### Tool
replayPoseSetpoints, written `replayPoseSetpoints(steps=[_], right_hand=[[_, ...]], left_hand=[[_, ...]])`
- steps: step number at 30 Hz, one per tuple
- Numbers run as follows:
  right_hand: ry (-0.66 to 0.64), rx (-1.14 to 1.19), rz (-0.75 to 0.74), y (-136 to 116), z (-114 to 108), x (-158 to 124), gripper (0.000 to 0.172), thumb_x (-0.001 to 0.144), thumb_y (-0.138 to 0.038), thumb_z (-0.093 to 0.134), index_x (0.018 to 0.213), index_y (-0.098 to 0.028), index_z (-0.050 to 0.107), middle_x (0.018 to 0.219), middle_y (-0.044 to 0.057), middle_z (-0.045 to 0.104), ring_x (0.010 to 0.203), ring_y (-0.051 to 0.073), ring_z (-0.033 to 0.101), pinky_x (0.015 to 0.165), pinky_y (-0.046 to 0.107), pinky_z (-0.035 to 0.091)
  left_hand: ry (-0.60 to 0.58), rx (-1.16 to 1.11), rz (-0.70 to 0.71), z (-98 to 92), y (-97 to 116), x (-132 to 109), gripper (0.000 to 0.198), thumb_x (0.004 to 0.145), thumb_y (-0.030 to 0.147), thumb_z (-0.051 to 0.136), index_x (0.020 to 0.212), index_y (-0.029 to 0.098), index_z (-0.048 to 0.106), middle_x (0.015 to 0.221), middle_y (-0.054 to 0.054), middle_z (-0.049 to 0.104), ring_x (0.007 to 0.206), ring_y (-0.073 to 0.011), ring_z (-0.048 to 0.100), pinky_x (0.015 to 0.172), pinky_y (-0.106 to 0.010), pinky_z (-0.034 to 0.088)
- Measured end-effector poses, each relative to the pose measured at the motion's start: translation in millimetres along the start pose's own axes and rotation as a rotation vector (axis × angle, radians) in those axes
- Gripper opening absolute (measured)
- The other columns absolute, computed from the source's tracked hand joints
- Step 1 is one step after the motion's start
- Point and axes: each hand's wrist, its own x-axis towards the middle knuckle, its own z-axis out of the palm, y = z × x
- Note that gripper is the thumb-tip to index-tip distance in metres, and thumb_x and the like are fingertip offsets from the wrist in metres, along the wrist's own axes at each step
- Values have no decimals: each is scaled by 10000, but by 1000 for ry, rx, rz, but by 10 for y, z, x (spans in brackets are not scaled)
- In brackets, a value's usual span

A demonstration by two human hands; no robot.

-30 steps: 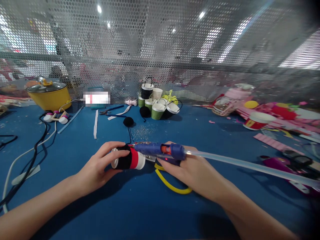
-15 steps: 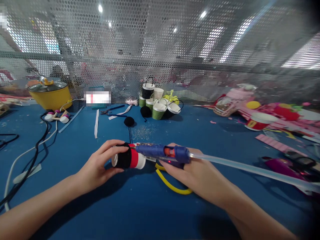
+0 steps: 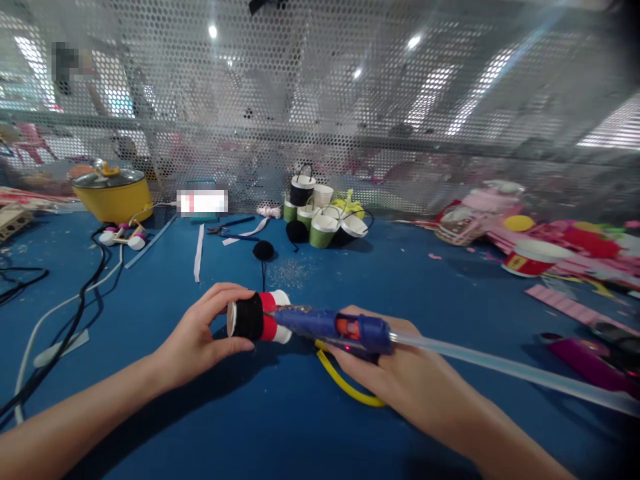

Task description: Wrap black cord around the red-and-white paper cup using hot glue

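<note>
My left hand (image 3: 200, 333) is closed around a small paper cup (image 3: 257, 317) lying on its side, wrapped in black and red bands with white ends. My right hand (image 3: 395, 370) grips a blue hot glue gun (image 3: 333, 325) with an orange trigger part. The gun's nozzle touches the cup's red band. A long clear glue stick (image 3: 500, 365) juts out of the gun's back toward the right. A yellow cord (image 3: 345, 387) curls on the blue table (image 3: 300, 440) under my right hand.
A cluster of small green, black and white cups with handles (image 3: 320, 217) stands at the back centre, black pompoms (image 3: 263, 250) before it. A yellow pot (image 3: 113, 193) and cables (image 3: 75, 300) lie left. Pink and red craft supplies (image 3: 530, 240) crowd the right. A perforated metal screen (image 3: 350, 100) walls the back.
Both hands with the cup and glue gun have drifted slightly right and down in the view. The gun's nozzle now sits lower on the cup. The camera has shifted a little.
</note>
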Motion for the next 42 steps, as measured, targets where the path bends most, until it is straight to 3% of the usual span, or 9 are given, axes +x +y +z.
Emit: replayPoseSetpoints(steps=[7, 17, 22, 29, 35, 42], right_hand=[[-3, -31, -18, -2, -12, 5, 121, 776, -161, 497, 677, -224, 525, 622, -21, 587, 542, 134, 546, 523, 249, 454], [40, 6, 22, -36, -33, 27, 118, 802, -216, 470, 707, -232, 538, 646, 9, 627, 532, 147, 563, 526, 259, 488], [29, -109, 8, -17, -43, 61, 162, 824, -245, 450, 749, -217, 590, 729, 34, 653, 631, 173, 611, 626, 300, 518], [15, -169, 15, 13, -35, 89, 185, 816, -221, 453, 767, -211, 631, 723, 52, 680, 638, 191, 623, 623, 311, 520], [8, -161, 50, -48, -65, 83, 204, 808, -213, 445, 707, -212, 623, 567, 19, 627, 507, 166, 574, 478, 264, 478], [30, -89, 54, -62, -64, 42, 191, 808, -235, 457, 688, -226, 606, 632, 13, 659, 548, 167, 605, 535, 281, 520]], left_hand=[[9, -13, -25, 4, -2, 2, 453, 754, 280, 682, 1167, 264, 496, 1144, -78, 511, 1072, -218, 541, 922, -396, 478], [-14, 200, 117, 3, -4, -33, 431, 792, 253, 635, 1196, 246, 487, 1216, -111, 507, 1117, -248, 525, 940, -415, 466], [-54, 257, 168, 18, -5, -59, 379, 827, 231, 586, 1191, 242, 483, 1231, -121, 493, 1128, -246, 522, 924, -401, 482], [-81, 307, 225, 33, 24, -74, 336, 849, 191, 544, 1177, 244, 491, 1222, -127, 502, 1117, -252, 517, 904, -414, 486], [-77, 266, 184, 7, -24, -57, 371, 830, 215, 578, 1188, 239, 483, 1233, -125, 494, 1132, -250, 514, 925, -414, 480], [-35, 222, 130, -21, 8, -11, 426, 793, 237, 632, 1190, 252, 480, 1213, -114, 501, 1120, -254, 527, 930, -434, 474]])
